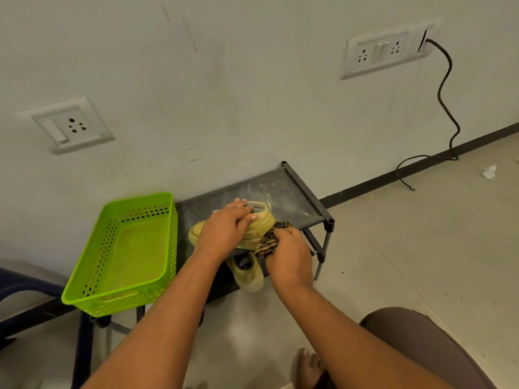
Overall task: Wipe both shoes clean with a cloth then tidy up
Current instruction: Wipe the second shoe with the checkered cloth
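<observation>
Basket (112, 301) on rack (280, 186) beside shoe (264, 223); left hand (224, 231) fingers (241, 209) grip shoe, right hand (289, 259) fingers (283, 234) clutch cloth (266, 243).

1. You have a single view: the camera on your head looks forward and steeply down along both forearms.
2. It faces the wall (252, 94); the shoe rack (292, 192) stands against it, near you.
3. Your left hand (224, 228) and right hand (290, 256) sit at centre, close to the lens.
4. The wide angle reaches the green basket (112, 301) at left and the floor (421, 234) at far right.
</observation>
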